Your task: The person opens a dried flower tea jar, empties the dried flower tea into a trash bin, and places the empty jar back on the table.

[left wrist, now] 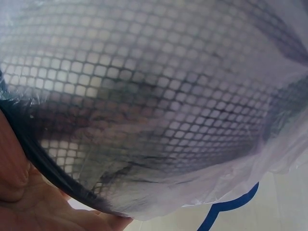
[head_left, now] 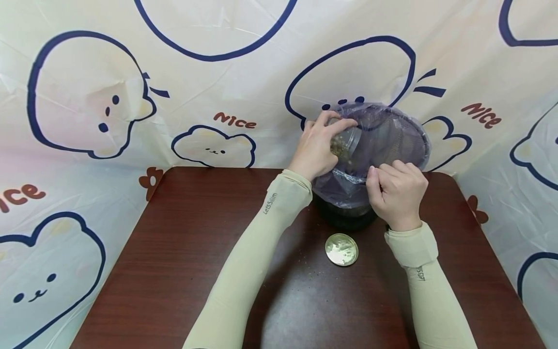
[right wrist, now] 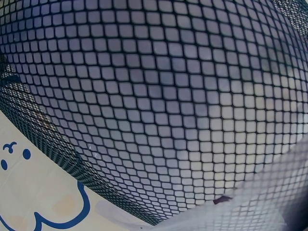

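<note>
Right now the clear jar (head_left: 347, 141) is tipped at nine o'clock in the mouth of the bin (head_left: 347, 219), greenish bits (head_left: 339, 149) inside, my left hand (head_left: 317, 145) gripping it. My right hand (head_left: 398, 193), curled tight, grips the rim (left wrist: 50, 174) at five. A purplish bag (head_left: 342, 190) lines the bin; the gold lid (head_left: 342, 249) lies toward six on the table (head_left: 196, 242).

Both arms (head_left: 248, 261) reach forward, left hand (head_left: 316, 145) gripping, right hand (head_left: 397, 193) curled.

We read this as a tabletop booth, room type unclear: dark red-brown wood-grain table (head_left: 165, 271), pale cartoon-printed sheeting (head_left: 261, 87) around its back and sides.
</note>
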Demonstrator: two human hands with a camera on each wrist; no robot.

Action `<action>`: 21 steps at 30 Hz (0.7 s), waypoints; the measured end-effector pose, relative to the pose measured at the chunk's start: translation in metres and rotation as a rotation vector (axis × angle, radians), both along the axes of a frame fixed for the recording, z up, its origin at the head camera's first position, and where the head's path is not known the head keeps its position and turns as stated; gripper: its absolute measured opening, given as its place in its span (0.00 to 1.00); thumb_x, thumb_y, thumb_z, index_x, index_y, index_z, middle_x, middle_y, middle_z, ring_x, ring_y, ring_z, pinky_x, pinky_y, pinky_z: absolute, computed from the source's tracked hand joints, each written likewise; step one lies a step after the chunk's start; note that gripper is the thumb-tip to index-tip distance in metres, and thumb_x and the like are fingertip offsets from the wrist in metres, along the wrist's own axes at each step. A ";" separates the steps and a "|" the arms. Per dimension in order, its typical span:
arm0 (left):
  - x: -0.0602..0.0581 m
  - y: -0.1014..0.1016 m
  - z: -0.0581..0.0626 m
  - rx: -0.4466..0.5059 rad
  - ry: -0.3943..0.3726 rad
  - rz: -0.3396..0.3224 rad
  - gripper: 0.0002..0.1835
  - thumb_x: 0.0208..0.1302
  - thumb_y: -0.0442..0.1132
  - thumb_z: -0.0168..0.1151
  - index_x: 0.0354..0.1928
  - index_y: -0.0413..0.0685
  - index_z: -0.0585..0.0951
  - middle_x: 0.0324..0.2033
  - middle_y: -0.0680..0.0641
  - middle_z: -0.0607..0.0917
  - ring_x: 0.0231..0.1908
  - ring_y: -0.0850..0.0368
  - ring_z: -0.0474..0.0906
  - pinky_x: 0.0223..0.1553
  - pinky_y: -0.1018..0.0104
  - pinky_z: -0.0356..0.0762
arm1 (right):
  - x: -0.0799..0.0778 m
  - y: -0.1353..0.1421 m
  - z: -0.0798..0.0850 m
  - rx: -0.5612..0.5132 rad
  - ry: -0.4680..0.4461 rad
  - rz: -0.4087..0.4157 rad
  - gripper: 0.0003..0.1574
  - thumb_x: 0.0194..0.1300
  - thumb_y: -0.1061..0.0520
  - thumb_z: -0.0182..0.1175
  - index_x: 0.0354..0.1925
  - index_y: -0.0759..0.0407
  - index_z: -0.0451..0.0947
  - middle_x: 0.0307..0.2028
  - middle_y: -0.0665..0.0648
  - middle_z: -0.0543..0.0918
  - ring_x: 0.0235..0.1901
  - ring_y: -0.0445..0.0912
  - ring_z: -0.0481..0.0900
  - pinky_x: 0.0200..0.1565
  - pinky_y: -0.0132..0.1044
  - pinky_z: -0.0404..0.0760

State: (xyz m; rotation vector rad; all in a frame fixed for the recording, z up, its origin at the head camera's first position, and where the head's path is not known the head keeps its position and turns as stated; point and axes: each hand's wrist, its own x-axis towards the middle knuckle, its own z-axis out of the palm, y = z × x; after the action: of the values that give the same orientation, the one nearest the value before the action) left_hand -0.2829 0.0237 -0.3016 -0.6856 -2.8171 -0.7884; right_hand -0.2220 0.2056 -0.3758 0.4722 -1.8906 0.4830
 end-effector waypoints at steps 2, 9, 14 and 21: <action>0.000 0.000 0.000 0.001 0.000 -0.001 0.43 0.59 0.24 0.65 0.71 0.76 0.74 0.72 0.53 0.65 0.65 0.41 0.66 0.66 0.49 0.71 | 0.000 0.000 0.000 0.001 -0.002 -0.001 0.37 0.75 0.48 0.44 0.08 0.57 0.61 0.08 0.55 0.60 0.13 0.52 0.55 0.22 0.44 0.51; 0.000 0.000 0.000 -0.001 0.004 -0.001 0.44 0.58 0.24 0.65 0.71 0.76 0.73 0.72 0.53 0.65 0.65 0.41 0.67 0.66 0.50 0.71 | 0.000 0.001 0.000 0.007 -0.008 -0.005 0.38 0.76 0.48 0.43 0.08 0.57 0.61 0.08 0.55 0.60 0.13 0.52 0.55 0.22 0.44 0.51; 0.000 0.000 0.000 -0.005 0.007 0.001 0.44 0.59 0.24 0.65 0.71 0.76 0.74 0.72 0.52 0.66 0.65 0.42 0.67 0.65 0.51 0.72 | 0.000 0.001 -0.001 0.008 -0.011 -0.005 0.37 0.75 0.48 0.44 0.08 0.58 0.62 0.09 0.56 0.61 0.13 0.52 0.56 0.22 0.44 0.51; 0.000 0.000 0.000 -0.002 0.006 0.001 0.43 0.58 0.24 0.65 0.71 0.75 0.74 0.72 0.52 0.66 0.65 0.41 0.67 0.65 0.51 0.72 | 0.000 0.001 -0.001 0.008 -0.013 -0.006 0.37 0.75 0.48 0.44 0.08 0.58 0.63 0.09 0.56 0.62 0.13 0.52 0.56 0.22 0.44 0.51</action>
State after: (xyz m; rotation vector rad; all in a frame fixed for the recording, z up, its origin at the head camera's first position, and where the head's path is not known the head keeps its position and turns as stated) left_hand -0.2825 0.0236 -0.3014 -0.6858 -2.8135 -0.7824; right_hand -0.2222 0.2063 -0.3764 0.4695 -1.9069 0.4757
